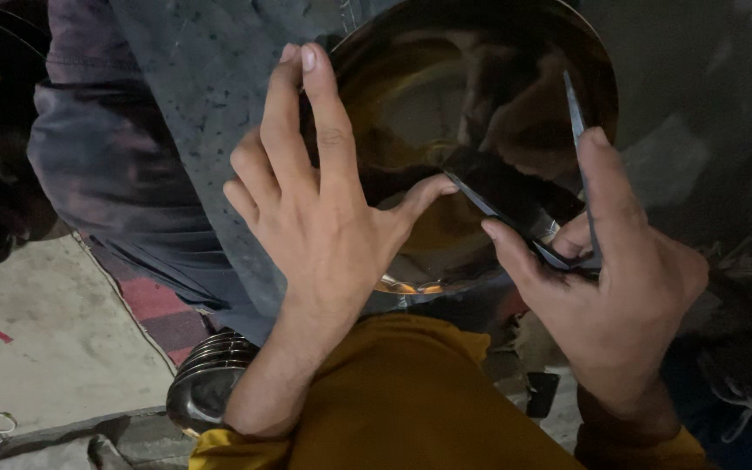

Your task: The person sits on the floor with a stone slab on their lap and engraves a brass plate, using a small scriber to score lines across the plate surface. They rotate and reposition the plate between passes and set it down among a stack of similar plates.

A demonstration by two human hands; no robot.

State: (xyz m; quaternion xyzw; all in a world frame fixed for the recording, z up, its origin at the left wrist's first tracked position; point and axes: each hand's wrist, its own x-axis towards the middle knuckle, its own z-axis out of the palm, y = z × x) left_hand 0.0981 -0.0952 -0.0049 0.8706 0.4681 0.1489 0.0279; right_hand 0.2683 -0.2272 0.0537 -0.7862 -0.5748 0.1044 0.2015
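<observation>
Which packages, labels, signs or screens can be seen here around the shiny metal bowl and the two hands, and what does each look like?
None: no package, label, sign or screen shows.
Only the round polished metal bowl, the left hand spread on it, and the right hand holding a two-legged metal divider against it.

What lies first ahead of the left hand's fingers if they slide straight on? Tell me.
Beyond the left hand, whose fingers point up-frame, comes the rim of the round shiny metal bowl, then grey speckled cloth; depth is unclear.
</observation>
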